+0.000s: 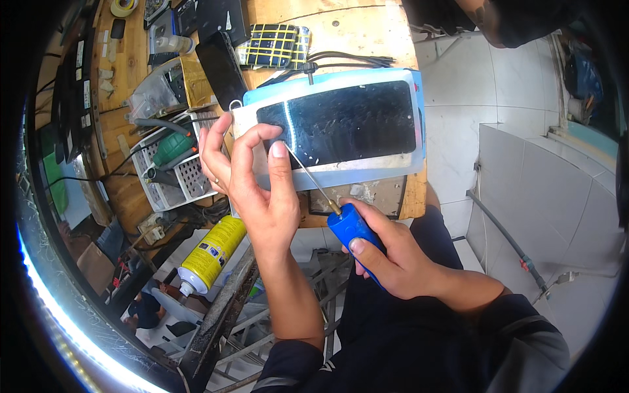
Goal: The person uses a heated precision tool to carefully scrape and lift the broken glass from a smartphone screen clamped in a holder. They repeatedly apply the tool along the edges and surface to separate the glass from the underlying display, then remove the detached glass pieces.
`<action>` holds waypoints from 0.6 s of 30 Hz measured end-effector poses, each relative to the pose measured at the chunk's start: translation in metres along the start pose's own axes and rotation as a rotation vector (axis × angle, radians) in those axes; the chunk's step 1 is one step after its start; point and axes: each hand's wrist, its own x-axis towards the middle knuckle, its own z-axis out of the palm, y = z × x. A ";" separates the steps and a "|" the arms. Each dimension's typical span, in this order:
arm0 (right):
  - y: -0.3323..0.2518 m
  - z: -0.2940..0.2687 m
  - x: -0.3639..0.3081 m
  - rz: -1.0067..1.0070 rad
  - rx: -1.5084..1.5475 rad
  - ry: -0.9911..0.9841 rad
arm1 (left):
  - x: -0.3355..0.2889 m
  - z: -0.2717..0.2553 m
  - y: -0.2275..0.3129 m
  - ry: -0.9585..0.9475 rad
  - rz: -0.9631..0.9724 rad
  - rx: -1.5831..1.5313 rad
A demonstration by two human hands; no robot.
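In my right hand [386, 252] is a blue-handled tool [357, 232] with a brass collar and a long thin metal rod. The rod slants up and left across a black screen panel [354, 124], its tip beside my left thumb. My left hand [255, 164] is over the panel's left end, thumb and index fingertip brought close together in a pinch. What lies between them, if anything, is too small to make out. Small bits and smears show on the panel's glossy face. Beneath the panel is a pale, translucent sheet [386, 167] on a light blue board [421, 134].
A white basket [196, 183] with a dark green tool [173, 149] stands left of my left hand. Below it lies a yellow spray can [213, 255]. Behind the panel are a black phone [221, 69], dark cables [354, 59] and a yellow-checked pad [270, 46]. Another person's arm [481, 19] shows top right.
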 end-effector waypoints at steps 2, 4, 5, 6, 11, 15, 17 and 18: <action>-0.002 -0.001 0.000 0.054 -0.014 -0.018 | -0.001 -0.001 0.000 -0.008 -0.011 -0.025; -0.006 -0.003 -0.004 0.240 0.139 -0.064 | -0.003 -0.003 0.001 -0.014 -0.008 -0.024; -0.005 -0.002 -0.003 0.177 0.052 -0.051 | -0.003 -0.004 0.001 -0.017 -0.013 -0.020; -0.005 0.000 -0.001 0.108 0.020 -0.046 | -0.003 -0.004 0.001 -0.019 -0.013 -0.016; -0.002 -0.002 0.000 0.049 0.009 -0.027 | 0.000 -0.002 -0.002 -0.019 -0.007 0.017; -0.004 -0.004 -0.002 0.124 0.055 -0.055 | 0.003 0.005 -0.004 0.015 -0.012 0.016; -0.005 -0.003 -0.003 0.143 0.098 -0.050 | 0.004 0.006 -0.004 0.027 -0.008 0.033; -0.005 -0.002 -0.002 0.106 0.101 -0.033 | 0.004 0.006 -0.003 0.030 -0.004 0.046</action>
